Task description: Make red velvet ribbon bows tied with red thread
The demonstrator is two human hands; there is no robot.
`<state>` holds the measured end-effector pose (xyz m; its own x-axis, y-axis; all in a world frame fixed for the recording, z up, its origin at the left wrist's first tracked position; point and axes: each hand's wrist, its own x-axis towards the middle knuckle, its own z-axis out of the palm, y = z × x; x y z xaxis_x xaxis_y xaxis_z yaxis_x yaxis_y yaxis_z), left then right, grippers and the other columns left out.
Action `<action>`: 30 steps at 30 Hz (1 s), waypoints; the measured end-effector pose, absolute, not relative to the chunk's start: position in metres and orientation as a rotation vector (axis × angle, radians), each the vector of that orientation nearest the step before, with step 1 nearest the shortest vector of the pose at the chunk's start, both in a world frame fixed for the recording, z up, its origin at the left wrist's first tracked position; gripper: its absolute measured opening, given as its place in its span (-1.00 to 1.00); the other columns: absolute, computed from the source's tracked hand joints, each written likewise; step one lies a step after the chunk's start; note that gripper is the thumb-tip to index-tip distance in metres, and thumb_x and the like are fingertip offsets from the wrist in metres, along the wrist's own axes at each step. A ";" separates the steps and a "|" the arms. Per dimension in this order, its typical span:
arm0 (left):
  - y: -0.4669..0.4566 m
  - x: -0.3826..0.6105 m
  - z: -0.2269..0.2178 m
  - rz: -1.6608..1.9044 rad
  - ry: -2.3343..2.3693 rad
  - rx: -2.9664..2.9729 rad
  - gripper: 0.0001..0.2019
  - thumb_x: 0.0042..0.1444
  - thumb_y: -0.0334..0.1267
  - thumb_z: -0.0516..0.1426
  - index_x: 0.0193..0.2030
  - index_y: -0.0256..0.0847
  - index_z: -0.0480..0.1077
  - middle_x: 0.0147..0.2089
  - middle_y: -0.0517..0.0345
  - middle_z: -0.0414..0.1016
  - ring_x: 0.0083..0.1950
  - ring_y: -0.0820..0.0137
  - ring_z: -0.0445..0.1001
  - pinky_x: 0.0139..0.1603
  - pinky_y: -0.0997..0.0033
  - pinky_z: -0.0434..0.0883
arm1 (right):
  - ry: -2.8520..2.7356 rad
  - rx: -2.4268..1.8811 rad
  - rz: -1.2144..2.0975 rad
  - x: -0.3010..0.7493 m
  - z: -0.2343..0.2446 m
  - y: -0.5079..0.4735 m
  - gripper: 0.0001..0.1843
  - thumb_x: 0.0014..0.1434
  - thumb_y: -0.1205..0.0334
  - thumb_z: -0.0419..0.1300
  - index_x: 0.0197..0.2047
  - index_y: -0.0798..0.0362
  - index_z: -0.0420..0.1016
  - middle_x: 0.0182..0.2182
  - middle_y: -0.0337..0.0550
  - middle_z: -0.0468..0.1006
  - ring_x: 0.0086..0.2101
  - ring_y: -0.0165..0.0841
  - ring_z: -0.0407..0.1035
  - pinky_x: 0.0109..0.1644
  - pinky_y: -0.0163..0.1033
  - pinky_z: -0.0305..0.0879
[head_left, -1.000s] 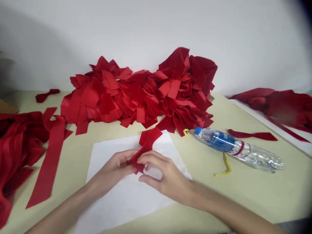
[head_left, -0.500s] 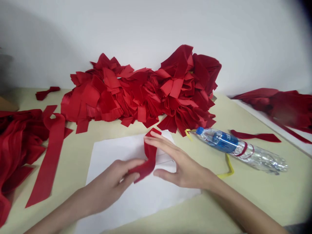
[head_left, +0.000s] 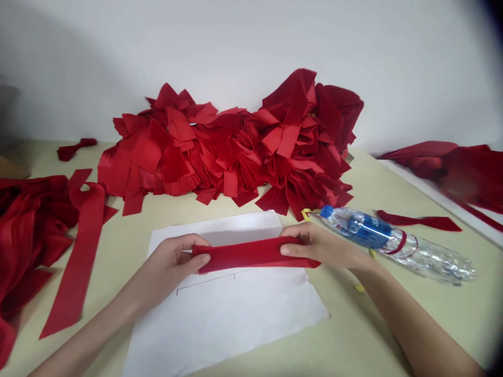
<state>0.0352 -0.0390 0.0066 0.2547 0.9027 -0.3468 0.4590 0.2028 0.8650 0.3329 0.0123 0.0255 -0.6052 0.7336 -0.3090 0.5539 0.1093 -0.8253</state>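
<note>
A red ribbon strip [head_left: 245,255] is stretched flat between both hands, just above a white paper sheet [head_left: 231,319]. My left hand [head_left: 173,269] pinches its left end between thumb and fingers. Toward the other end, my right hand [head_left: 324,246] grips the strip with the thumb on top, and a short tail sticks out past the thumb. A thin black line with tick marks runs across the paper below the strip, and part of it is hidden by the ribbon.
A large heap of red ribbon pieces [head_left: 228,152] lies against the wall. More red ribbons [head_left: 35,230] and a looped strip [head_left: 80,267] are at left. At right lies a plastic bottle [head_left: 396,243] with a blue cap, beside a twisted red strip [head_left: 420,221] and a ribbon pile [head_left: 467,167].
The ribbon was curled, with its far end up near my right fingers; now it is pulled straight sideways. My right hand has moved right and closed on it.
</note>
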 end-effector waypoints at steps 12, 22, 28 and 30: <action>-0.037 0.032 -0.002 0.704 1.363 1.255 -0.75 0.11 -0.13 0.09 -0.10 -0.14 0.38 -0.40 0.25 0.45 -0.37 0.43 0.42 -0.36 0.48 0.36 | -1.956 -1.401 1.613 0.353 0.021 0.030 -0.70 0.03 0.07 0.22 -0.20 0.06 0.48 -0.26 -0.17 0.47 -0.29 -0.38 0.34 -0.19 -0.27 0.25; -0.037 0.032 0.001 0.710 1.323 1.217 -0.78 0.12 -0.13 0.09 -0.16 -0.13 0.44 -0.50 0.31 0.39 -0.45 0.48 0.38 -0.36 0.51 0.40 | -1.928 -1.438 1.588 0.355 0.018 0.032 -0.70 0.02 0.06 0.23 -0.21 0.06 0.47 -0.26 -0.18 0.46 -0.28 -0.40 0.34 -0.18 -0.28 0.26; -0.035 0.031 0.000 0.725 1.324 1.186 -0.79 0.12 -0.14 0.10 -0.14 -0.09 0.45 -0.47 0.33 0.41 -0.41 0.50 0.39 -0.28 0.53 0.43 | -1.902 -1.463 1.563 0.357 0.016 0.033 -0.68 0.03 0.01 0.22 -0.29 0.10 0.46 -0.38 -0.21 0.43 -0.38 -0.45 0.29 -0.29 -0.31 0.24; -0.035 0.031 0.001 0.736 1.343 1.182 -0.81 0.12 -0.15 0.11 -0.16 -0.10 0.45 -0.50 0.35 0.39 -0.46 0.53 0.36 -0.32 0.57 0.41 | -1.837 -1.476 1.585 0.357 0.015 0.032 -0.67 0.02 -0.02 0.22 -0.33 0.11 0.43 -0.45 -0.27 0.37 -0.44 -0.50 0.25 -0.33 -0.33 0.25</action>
<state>0.0306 -0.0349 0.0010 0.1508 0.9306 -0.3337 0.2193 0.2976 0.9292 0.3570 0.0323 0.0153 -0.4270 0.8230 -0.3746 0.4913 -0.1366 -0.8602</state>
